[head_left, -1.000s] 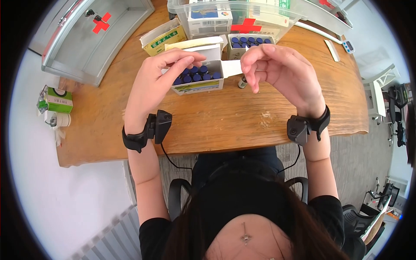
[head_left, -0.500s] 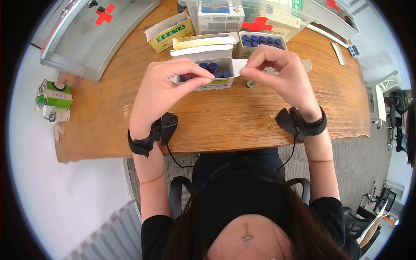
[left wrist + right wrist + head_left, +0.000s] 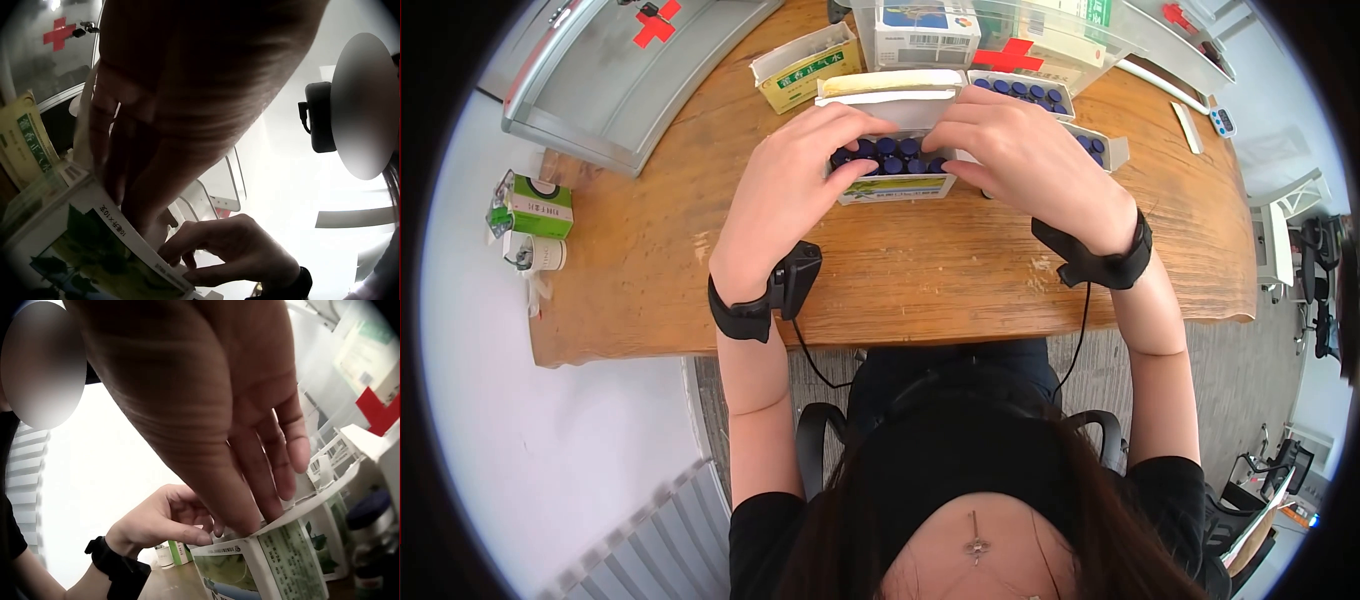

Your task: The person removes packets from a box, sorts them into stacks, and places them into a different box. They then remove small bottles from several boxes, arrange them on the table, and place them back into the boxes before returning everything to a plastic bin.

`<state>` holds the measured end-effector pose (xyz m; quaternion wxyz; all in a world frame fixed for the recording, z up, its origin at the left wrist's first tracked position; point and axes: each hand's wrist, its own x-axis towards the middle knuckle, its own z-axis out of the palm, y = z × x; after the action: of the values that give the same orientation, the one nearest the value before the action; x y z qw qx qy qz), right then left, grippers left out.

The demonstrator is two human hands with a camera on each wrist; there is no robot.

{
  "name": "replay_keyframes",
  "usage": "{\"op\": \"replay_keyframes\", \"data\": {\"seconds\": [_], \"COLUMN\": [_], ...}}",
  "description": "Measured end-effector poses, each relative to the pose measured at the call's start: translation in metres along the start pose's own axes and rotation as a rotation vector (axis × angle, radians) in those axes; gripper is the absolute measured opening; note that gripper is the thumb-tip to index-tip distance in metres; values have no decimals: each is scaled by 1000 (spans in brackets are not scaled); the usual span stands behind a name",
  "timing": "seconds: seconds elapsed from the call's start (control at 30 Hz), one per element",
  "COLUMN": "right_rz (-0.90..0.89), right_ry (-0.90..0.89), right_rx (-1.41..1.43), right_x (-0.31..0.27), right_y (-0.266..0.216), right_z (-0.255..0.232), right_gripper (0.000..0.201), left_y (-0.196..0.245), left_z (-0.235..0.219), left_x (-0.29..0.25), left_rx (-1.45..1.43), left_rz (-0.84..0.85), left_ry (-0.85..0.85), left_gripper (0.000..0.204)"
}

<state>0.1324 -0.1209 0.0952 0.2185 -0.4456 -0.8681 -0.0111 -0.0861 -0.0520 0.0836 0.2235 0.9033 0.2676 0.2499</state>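
An open white carton (image 3: 895, 188) with a leaf print stands on the table, filled with blue-capped vials (image 3: 890, 165). My left hand (image 3: 795, 170) reaches over the carton's left end, with thumb and fingers spread around the caps and fingertips down at them. Over the right end is my right hand (image 3: 1025, 150), its extended fingers and thumb dipping inside the rim in the right wrist view. That same view shows one blue-capped vial (image 3: 369, 525) outside the carton, mostly hidden by my right hand in the head view.
Behind stand a yellow-green carton (image 3: 805, 70), another box of blue-capped vials (image 3: 1025, 90) and a clear plastic bin (image 3: 1090, 65) with a red cross. A smaller open carton (image 3: 1112, 152) is right of my hand. A metal case (image 3: 590, 110) borders the left; a green box (image 3: 540, 210) lies below it.
Both hands have come down to the open carton. My right hand has moved left from beside it to over its right end, uncovering the smaller open carton on the right.
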Motion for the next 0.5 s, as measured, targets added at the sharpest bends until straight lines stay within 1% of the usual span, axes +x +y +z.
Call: {"op": "replay_keyframes", "data": {"seconds": [0.13,0.2,0.3,0.43,0.5], "right_rz": [41,68,109,117,143], "right_ry": [-55,-76,-121,-111,-138], "right_rx": [-2,-59,-52,-68,-77], "right_x": [1,3,6,6,7], "right_y": [-1,-2,-4,-5,-7], "right_z": [-2,-3,-5,-4,-3], "right_gripper": [25,29,31,29,28], "left_y": [-6,-7,-6,-6,-5], "left_z": [1,1,0,0,0], "left_x": [1,1,2,2,2], "left_rx": [15,9,-27,-4,18], "left_rz": [-1,9,-17,-4,-4], "left_ry": [-26,-25,-34,-38,-41], "left_gripper": [37,38,39,39,39]}}
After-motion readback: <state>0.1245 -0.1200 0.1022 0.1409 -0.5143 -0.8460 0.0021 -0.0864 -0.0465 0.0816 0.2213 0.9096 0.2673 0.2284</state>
